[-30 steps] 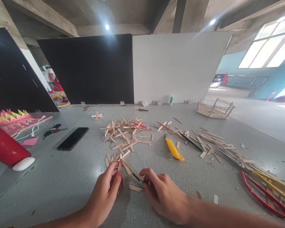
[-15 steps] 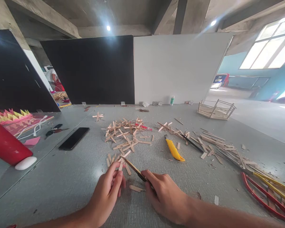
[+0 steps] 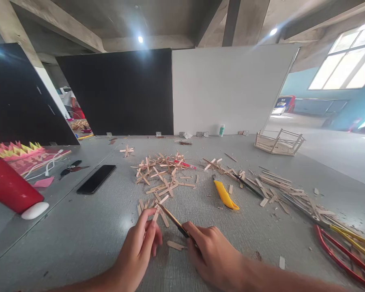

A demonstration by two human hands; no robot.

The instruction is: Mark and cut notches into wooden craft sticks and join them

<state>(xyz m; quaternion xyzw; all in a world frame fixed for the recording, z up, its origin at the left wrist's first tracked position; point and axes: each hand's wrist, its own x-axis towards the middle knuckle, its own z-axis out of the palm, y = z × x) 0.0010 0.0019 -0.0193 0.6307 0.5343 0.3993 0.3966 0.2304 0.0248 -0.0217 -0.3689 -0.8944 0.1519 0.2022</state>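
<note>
My left hand (image 3: 138,241) is closed, pinching a small crossed piece of wooden craft sticks (image 3: 156,214) between thumb and fingers. In my right hand (image 3: 214,249) is a slim knife (image 3: 174,220) with a dark handle, its tip touching or very near the crossing of the sticks. The fingers cover most of the handle. Just beyond my left hand lie more short sticks (image 3: 164,219), and a loose stick piece (image 3: 175,245) rests between the two hands. Farther off spreads a heap of crossed stick pieces (image 3: 158,172).
A yellow box cutter (image 3: 225,195) lies right of centre. Cut sticks (image 3: 273,178) and red-and-yellow-handled shears (image 3: 340,251) are at the right. A small stick-built frame (image 3: 280,142) stands behind. To the left are a phone (image 3: 96,179), keys (image 3: 71,168) and a red bottle (image 3: 13,182).
The view has shifted slightly. Both hands keep nearly the same pose, with the knife tip still at the crossed sticks and the left fingers slightly moved.
</note>
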